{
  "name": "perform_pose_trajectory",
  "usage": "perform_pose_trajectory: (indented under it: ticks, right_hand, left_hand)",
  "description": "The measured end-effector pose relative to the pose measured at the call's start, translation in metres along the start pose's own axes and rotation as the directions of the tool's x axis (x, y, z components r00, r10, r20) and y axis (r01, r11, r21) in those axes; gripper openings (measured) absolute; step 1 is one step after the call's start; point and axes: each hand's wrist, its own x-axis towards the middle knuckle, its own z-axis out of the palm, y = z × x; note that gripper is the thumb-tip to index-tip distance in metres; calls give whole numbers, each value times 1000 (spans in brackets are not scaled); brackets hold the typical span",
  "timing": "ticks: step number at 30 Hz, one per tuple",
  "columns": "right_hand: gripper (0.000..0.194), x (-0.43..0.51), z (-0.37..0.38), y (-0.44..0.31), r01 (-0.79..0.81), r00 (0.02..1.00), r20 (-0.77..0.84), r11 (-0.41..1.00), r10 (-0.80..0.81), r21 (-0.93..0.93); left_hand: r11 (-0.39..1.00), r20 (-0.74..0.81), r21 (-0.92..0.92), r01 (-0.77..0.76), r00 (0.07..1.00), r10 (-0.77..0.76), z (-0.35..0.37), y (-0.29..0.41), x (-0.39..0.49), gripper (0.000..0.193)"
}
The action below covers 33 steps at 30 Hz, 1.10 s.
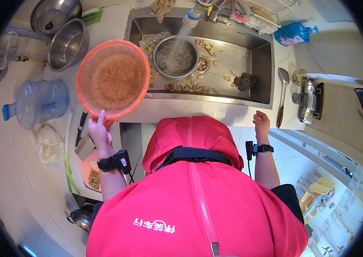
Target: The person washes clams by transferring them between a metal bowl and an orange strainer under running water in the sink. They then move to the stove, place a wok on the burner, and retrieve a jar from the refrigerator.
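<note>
My left hand [101, 130] grips the near rim of an orange plastic colander [114, 78], its thumb over the edge. The colander is tilted so that its inside faces me, and I see nothing in it. My right hand [261, 123] hangs free near the front edge of the counter, fingers slightly curled and apart, holding nothing. Water streams from the faucet head [191, 18] into a round metal bowl [175, 57]. That bowl stands in the stainless-steel sink [261, 69], to the left of the drain [202, 64].
Food scraps [197, 87] and a scouring pad [245, 81] lie in the sink. A spatula [283, 93] and a blue pump bottle [293, 34] are to the right. Leftward are a metal basin [69, 45], a water jug [41, 101], a knife [80, 128], a cleaver [85, 147] and a scallion [68, 160].
</note>
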Motion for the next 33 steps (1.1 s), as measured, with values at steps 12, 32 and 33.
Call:
perform_pose_trajectory:
  ticks: [12,32,33]
  right_hand:
    - [31,19,-32,5,-26,998,-53,999,24,-33]
    - [27,79,-82,21,22,996,-89,997,-28,-68]
    - [27,82,-85,21,16,995,-98,994,-26,-107]
  left_hand:
    - [1000,-10,-5,7,1000,-8,18,-2,-3,21]
    - [999,-52,15,35,998,-34,69,-39,-27,19]
    - [999,-39,-20,49,998,-50,71,-41,-28,19]
